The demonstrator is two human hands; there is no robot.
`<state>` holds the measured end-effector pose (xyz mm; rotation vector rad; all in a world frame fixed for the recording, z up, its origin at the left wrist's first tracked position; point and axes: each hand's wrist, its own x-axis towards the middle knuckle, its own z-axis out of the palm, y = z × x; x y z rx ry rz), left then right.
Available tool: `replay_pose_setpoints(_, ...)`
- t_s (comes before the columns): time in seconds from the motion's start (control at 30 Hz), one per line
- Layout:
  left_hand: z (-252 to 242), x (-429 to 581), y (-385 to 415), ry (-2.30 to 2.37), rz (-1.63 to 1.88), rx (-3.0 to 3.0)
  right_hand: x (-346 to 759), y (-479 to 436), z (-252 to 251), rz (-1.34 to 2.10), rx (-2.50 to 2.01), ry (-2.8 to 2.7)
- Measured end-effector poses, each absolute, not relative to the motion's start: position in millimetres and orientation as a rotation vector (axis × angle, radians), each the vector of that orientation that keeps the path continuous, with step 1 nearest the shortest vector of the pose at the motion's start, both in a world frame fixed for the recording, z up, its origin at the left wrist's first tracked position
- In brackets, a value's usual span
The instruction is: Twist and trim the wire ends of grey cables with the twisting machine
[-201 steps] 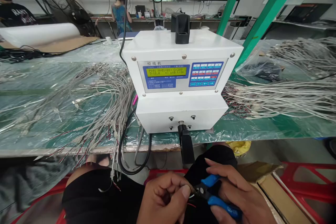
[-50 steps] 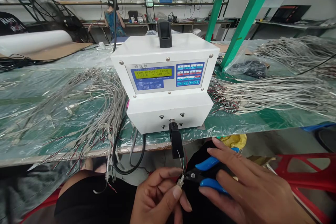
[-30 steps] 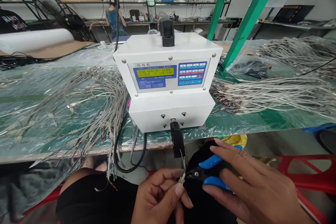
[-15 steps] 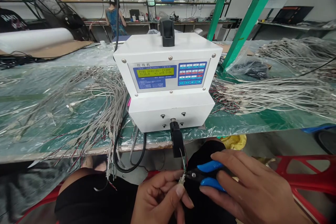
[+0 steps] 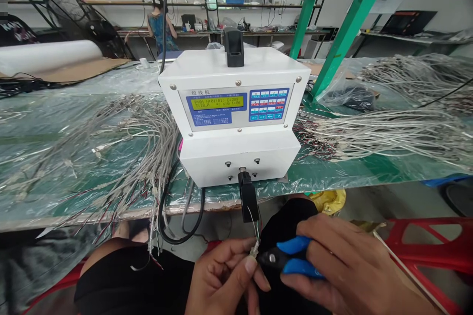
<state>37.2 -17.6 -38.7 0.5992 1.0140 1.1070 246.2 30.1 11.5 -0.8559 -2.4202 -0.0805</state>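
Two hands at it: left hand [image 5: 221, 278] pinching a wire [image 5: 253, 250], right hand [image 5: 351, 268] wrapped around blue cutters [image 5: 291, 256] just beside it.

- Single head-worn camera is riding on the person's head, looking out from just above and behind the hands.
- It is facing forward and down across the tabletop [image 5: 354, 174].
- It is staying close over the left hand [image 5: 225, 275] and right hand [image 5: 354, 268], both sitting along the frame's bottom edge.
- It is facing the white wire-twisting machine [image 5: 232, 108] nearly head-on from near.
- It is reaching back to the far wall shelves [image 5: 258, 6] along the frame's top.
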Motion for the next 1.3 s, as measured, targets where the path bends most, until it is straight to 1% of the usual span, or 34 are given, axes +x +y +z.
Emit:
replay_pose_setpoints(0.13,-40,35,-17,0.918,1.149,0.517,262,27,-4,0.184,-0.896,-2.193)
replay_pose_setpoints(0.2,-40,34,-17,0.877,1.156,0.507,273,30,-27,0.234,-1.073,-2.053)
replay_pose_setpoints(0.23,-39,33,-17,0.868,1.154,0.505,278,33,-41,0.309,-1.221,-1.898)
replay_pose_setpoints(0.27,-39,33,-17,0.865,1.151,0.505,282,37,-55,0.474,-1.378,-1.707)
replay_pose_setpoints(0.33,-39,33,-17,0.871,1.157,0.517,287,41,-77,1.085,-1.684,-1.257)
replay_pose_setpoints(0.4,-40,35,-18,0.891,1.172,0.548,288,37,-85,1.569,-1.785,-0.904)
replay_pose_setpoints(0.43,-41,37,-18,0.906,1.187,0.570,286,31,-83,1.676,-1.774,-0.850)
replay_pose_setpoints(0.47,-42,39,-19,0.929,1.211,0.598,284,24,-78,1.682,-1.742,-0.906)
replay_pose_setpoints(0.53,-44,42,-20,1.026,1.282,0.704,276,8,-62,1.540,-1.611,-1.253)
replay_pose_setpoints(0.6,-45,43,-20,1.170,1.389,0.934,266,-3,-46,1.271,-1.420,-1.613)
replay_pose_setpoints(0.67,-46,38,-18,1.272,1.489,1.261,258,-4,-35,1.047,-1.302,-1.803)
replay_pose_setpoints(0.7,-47,35,-17,1.279,1.518,1.428,256,-3,-32,0.996,-1.285,-1.854)
replay_pose_setpoints(0.77,-47,28,-15,1.244,1.525,1.674,257,3,-30,0.972,-1.273,-1.935)
replay_pose_setpoints(0.83,-45,22,-13,1.215,1.506,1.772,261,9,-31,0.993,-1.254,-2.020)
replay_pose_setpoints(1.0,-38,20,-13,1.231,1.479,1.692,265,16,-29,1.055,-1.242,-2.056)
replay_pose_setpoints(1.07,-36,22,-13,1.282,1.451,1.632,265,19,-28,1.014,-1.253,-2.047)
replay_pose_setpoints(1.1,-35,23,-13,1.301,1.432,1.599,266,22,-29,0.939,-1.262,-2.057)
replay_pose_setpoints(1.17,-35,26,-13,1.317,1.407,1.513,272,37,-34,0.626,-1.315,-2.086)
replay_pose_setpoints(1.3,-34,32,-13,1.356,1.405,1.349,304,94,-54,-0.325,-1.694,-1.939)
